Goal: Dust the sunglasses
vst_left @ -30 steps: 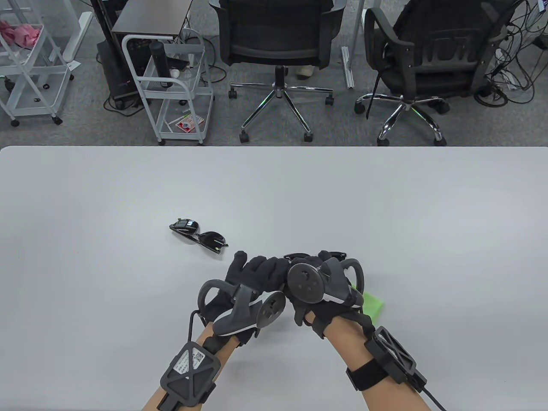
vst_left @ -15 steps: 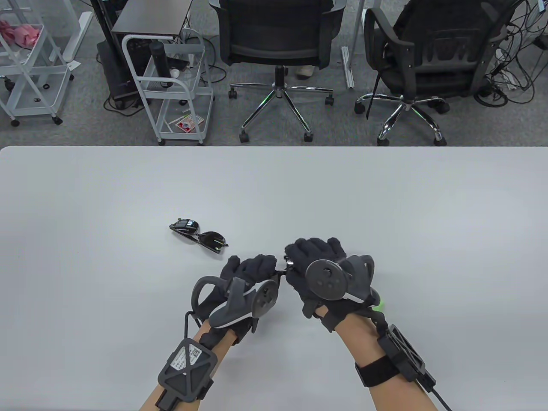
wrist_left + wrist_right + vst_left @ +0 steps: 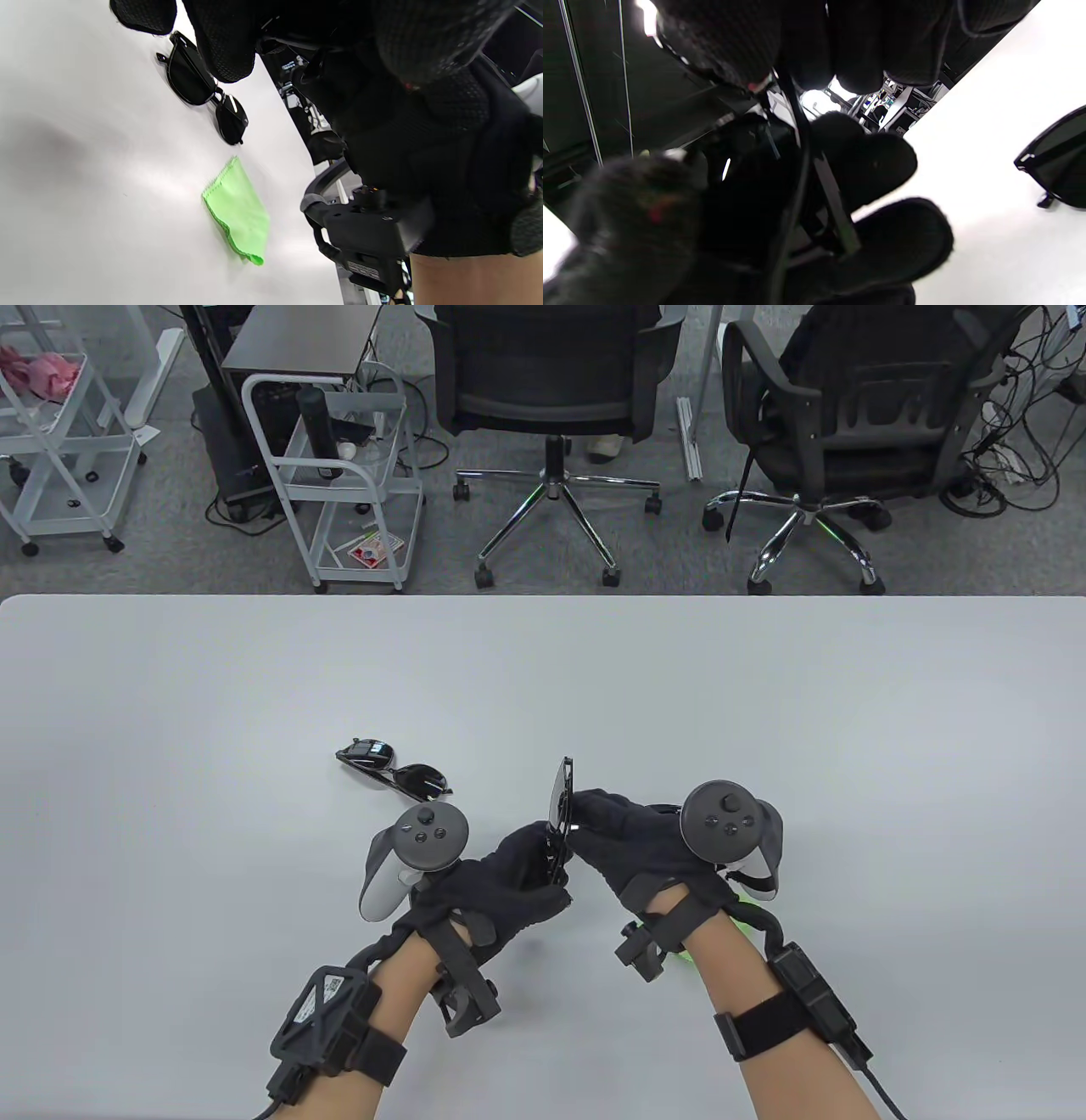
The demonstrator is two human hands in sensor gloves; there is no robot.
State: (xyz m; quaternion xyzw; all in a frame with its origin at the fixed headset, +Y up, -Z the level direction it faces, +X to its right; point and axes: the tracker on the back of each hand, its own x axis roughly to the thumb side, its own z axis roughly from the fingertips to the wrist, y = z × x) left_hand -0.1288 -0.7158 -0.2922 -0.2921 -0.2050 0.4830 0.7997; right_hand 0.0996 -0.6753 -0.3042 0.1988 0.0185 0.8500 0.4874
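A black pair of sunglasses stands on edge above the table between my two hands. My left hand grips its lower part. My right hand pinches it from the right near the top. In the right wrist view the thin black frame runs between my gloved fingers. A green cloth lies flat on the table under my right wrist; only slivers of the cloth show in the table view. Neither hand touches it.
A second pair of sunglasses lies folded on the white table, left of my hands. The left wrist view shows a dark square-framed pair lying beyond the cloth. Office chairs and carts stand past the far edge.
Both hands have rolled from palm-down to sideways, the trackers swinging outward. The held sunglasses rose from under the hands and now stand upright between them.
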